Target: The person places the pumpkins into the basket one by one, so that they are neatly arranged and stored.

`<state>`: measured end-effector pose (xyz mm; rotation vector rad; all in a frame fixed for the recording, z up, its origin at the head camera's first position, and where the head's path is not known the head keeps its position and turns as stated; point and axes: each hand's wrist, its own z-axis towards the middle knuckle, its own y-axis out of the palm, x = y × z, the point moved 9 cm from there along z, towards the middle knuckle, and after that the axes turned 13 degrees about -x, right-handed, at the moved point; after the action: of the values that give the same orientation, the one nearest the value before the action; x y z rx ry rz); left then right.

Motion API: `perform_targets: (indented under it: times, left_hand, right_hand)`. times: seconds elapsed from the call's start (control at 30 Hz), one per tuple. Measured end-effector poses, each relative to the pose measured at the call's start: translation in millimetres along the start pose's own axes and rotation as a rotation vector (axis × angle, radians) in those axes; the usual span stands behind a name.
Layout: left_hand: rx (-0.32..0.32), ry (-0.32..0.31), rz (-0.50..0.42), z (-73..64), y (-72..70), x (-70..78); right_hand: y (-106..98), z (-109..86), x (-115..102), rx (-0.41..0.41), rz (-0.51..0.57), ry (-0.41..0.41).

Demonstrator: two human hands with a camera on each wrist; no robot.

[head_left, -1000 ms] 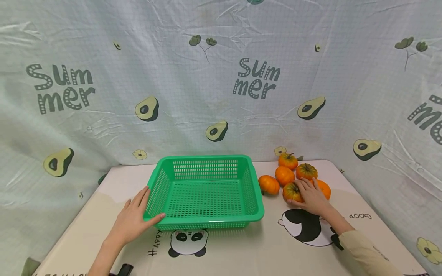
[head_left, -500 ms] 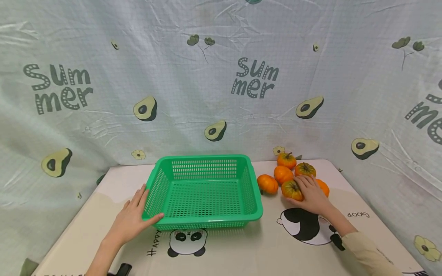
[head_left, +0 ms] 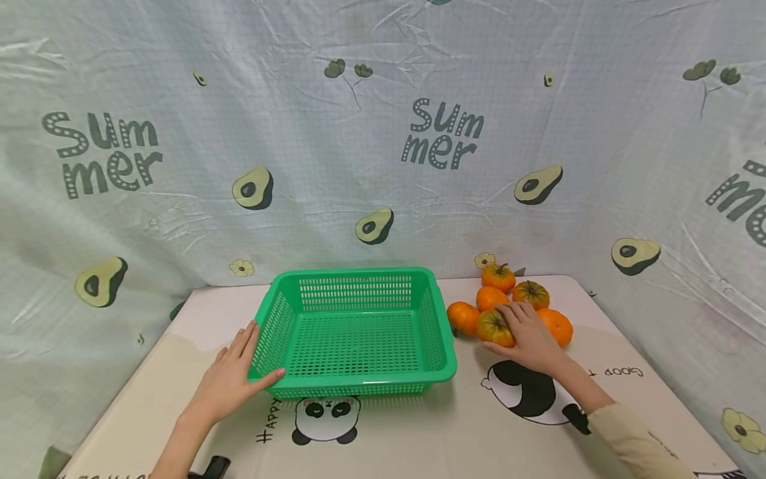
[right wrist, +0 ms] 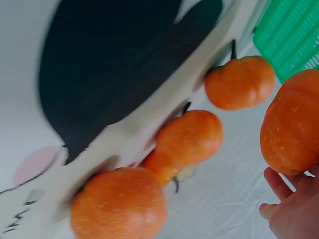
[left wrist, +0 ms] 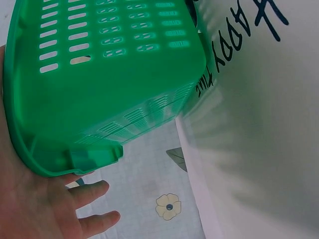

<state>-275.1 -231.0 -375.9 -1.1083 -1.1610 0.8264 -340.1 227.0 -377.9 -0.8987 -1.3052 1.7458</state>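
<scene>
A green plastic basket (head_left: pixel 359 342) stands in the middle of the table in the head view, with nothing in it. My left hand (head_left: pixel 224 386) rests at its front left corner, thumb on the front rim and straight fingers along the left side; the left wrist view shows that hand (left wrist: pixel 45 209) spread at the rim. To the basket's right, my right hand (head_left: pixel 531 338) grips a small green-and-orange pumpkin (head_left: pixel 493 328). In the right wrist view the same pumpkin (right wrist: pixel 294 124) shows its orange underside, above the others, and part of the right hand (right wrist: pixel 299 209) is beside it.
Several more small pumpkins lie near the right hand: one orange pumpkin (head_left: pixel 463 318) close to the basket's right side, another (head_left: pixel 556 327) right of the hand, and a greenish one (head_left: pixel 531 294) behind. A printed curtain (head_left: pixel 371 133) hangs behind the table (head_left: pixel 455 432).
My right hand has shifted a little left with the green-and-orange pumpkin, uncovering more of the orange pumpkin on its right. The left hand and basket have stayed in place.
</scene>
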Motion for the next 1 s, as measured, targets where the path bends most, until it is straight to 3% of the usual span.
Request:
perform_targets:
  times: [0.33, 0.73, 1.0]
  left_hand:
    - [-0.006, 0.000, -0.005, 1.7, 1.7, -1.6]
    - [-0.002, 0.001, -0.006, 1.2, 1.1, -1.7]
    - [-0.006, 0.003, -0.009, 1.5, 1.8, -1.2]
  right_hand:
    - [-18, 9.4, -26, 0.063, -0.007, -0.087]
    - [-33, 24.6, -52, 0.022, 0.076, -0.080]
    - [-35, 35.8, -68, 0.048, 0.039, -0.150]
